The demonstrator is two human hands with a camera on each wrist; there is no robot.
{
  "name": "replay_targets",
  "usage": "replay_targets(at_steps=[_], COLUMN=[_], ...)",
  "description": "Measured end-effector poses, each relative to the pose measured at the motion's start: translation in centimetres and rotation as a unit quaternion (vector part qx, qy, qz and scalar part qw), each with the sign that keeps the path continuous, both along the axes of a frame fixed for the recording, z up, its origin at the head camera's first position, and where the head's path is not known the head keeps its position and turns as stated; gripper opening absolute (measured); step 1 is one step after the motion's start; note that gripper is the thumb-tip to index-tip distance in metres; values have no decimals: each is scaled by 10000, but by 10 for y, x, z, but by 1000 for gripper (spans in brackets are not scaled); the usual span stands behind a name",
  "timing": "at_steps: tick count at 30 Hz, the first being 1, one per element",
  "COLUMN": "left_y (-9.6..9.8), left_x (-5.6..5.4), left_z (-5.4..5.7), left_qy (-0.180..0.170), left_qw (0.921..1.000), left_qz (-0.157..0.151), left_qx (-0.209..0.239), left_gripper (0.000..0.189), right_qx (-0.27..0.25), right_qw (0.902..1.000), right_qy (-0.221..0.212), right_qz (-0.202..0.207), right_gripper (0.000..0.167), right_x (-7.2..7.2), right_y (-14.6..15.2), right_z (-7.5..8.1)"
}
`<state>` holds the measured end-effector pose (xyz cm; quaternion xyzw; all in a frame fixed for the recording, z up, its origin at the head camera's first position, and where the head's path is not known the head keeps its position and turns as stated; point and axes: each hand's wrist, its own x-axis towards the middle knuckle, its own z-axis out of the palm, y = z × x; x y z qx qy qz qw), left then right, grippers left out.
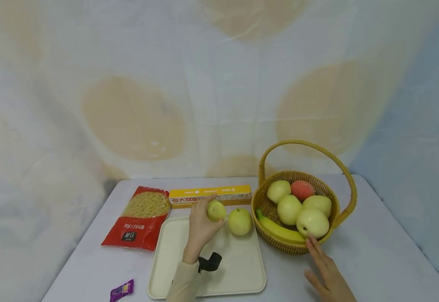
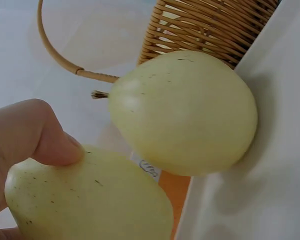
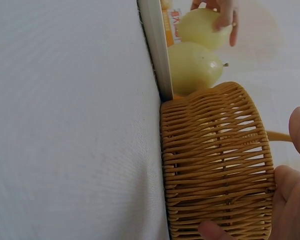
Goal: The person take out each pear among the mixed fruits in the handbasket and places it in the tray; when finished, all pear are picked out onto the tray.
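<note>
My left hand (image 1: 203,224) grips a pale green pear (image 2: 90,192) between thumb and fingers, raised above the cream tray (image 1: 238,268). Right beside it, a second pear (image 1: 240,221) with a short stem sits at the tray's far right corner. To the right stands a wicker basket (image 1: 279,247) with a tall handle. Inside it lie several pale green pears (image 1: 312,223), a reddish round fruit (image 1: 302,190) and a banana (image 1: 279,230). My right hand (image 1: 326,270) rests its fairly straight fingers against the basket's near rim, with the thumb spread apart.
Left of the tray lies a red bag of pasta (image 1: 140,220). A long yellow and orange box (image 1: 209,196) lies behind the tray. A small purple packet (image 1: 122,290) is near the front left. A patterned cloth (image 1: 223,92) hangs behind the table.
</note>
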<state>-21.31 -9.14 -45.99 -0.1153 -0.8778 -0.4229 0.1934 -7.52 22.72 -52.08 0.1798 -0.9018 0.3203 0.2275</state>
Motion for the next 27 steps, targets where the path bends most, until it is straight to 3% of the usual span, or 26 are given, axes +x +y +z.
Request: replay_targets(at_steps=[5, 20, 24, 27], left_y=[-1, -2, -2, -1], left_x=[-3, -7, -6, -4], left_z=[-8, -17, -15, -11], left_qy=[-431, -951, -852, -533], left_qw=[9991, 9954, 9963, 9984], left_qz=[-46, -99, -102, -26], left_qx=[-26, -18, -84, -203], left_gripper=[69, 67, 62, 55], right_qx=[16, 33, 25, 15], right_qw=[10000, 10000, 10000, 10000], right_qy=[2, -36, -51, -47], right_qz=[-6, -18, -15, 6], right_gripper=[78, 80, 80, 80], right_x=[1, 1, 1, 1], right_y=[-1, -2, -2, -1], right_z=[0, 3, 3, 3])
